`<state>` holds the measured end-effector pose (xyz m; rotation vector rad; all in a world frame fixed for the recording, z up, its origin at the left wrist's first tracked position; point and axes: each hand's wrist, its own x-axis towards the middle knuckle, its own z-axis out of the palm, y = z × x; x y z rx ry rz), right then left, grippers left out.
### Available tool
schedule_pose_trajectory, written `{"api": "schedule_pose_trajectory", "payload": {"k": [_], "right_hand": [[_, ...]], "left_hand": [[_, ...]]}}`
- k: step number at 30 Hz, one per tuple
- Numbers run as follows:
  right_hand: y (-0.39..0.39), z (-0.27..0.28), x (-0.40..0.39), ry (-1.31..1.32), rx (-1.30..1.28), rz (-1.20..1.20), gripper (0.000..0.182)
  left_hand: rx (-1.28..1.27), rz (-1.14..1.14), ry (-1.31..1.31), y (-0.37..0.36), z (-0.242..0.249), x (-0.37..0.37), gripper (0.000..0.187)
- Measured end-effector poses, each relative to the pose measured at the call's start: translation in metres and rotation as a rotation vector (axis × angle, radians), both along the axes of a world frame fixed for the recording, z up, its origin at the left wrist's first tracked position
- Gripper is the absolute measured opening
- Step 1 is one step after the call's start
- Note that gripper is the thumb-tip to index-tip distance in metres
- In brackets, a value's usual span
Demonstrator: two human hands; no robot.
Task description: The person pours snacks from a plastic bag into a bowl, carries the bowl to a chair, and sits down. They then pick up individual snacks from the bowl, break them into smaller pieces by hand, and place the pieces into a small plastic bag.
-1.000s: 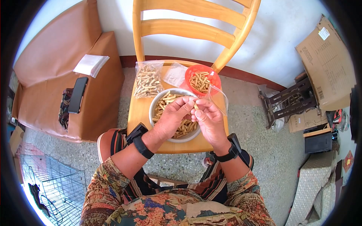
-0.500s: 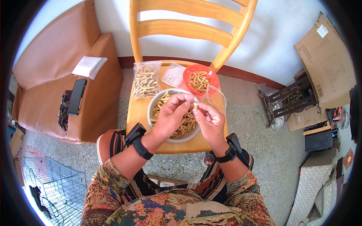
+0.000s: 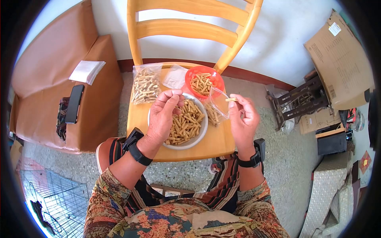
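A white bowl (image 3: 205, 126) full of short tan stick-like pieces (image 3: 185, 125) stands on the wooden chair seat (image 3: 222, 144). My left hand (image 3: 163, 113) is over its left side, thumb and fingertips pinched together; anything between them is too small to make out. To the right of the bowl, my right hand (image 3: 244, 119) pinches one pale short stick (image 3: 230, 99) between thumb and index finger. Close by that hand, an open clear plastic bag (image 3: 214, 113) lies against the bowl with some sticks inside.
Behind the bowl are a filled clear bag (image 3: 146, 85), a flat white packet (image 3: 174, 77) and a red basket (image 3: 218, 81) of sticks. A brown sofa (image 3: 101, 99) at left bears a phone (image 3: 74, 104) and white packet. Cardboard (image 3: 333, 67) stands at right; a wire cage (image 3: 55, 190) sits lower left.
My hands have moved apart from above the bowl. The right hand went right with the pale stick, near the open bag; the left stays pinched over the bowl's left side.
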<state>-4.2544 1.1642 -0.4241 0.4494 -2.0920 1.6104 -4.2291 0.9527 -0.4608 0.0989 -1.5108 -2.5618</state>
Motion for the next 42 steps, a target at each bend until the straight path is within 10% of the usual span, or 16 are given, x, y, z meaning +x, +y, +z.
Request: {"api": "schedule_pose_trajectory", "payload": {"k": [17, 23, 32, 42], "right_hand": [[0.015, -0.017, -0.013, -0.104, 0.407, -0.178, 0.018], [0.014, -0.035, -0.025, -0.372, 0.212, -0.064, 0.019], [0.003, -0.029, -0.035, -0.315, -0.559, 0.237, 0.010], [0.005, -0.036, -0.038, -0.609, -0.376, 0.160, 0.013]], "left_hand": [[-0.405, -0.042, 0.075, 0.009, -0.021, -0.010, 0.012], [-1.450, 0.166, 0.396, 0.020, -0.006, -0.001, 0.024], [-1.730, 0.021, 0.369, 0.032, -0.009, -0.013, 0.029], [-1.661, -0.102, 0.381, 0.026, -0.007, -0.017, 0.018]]}}
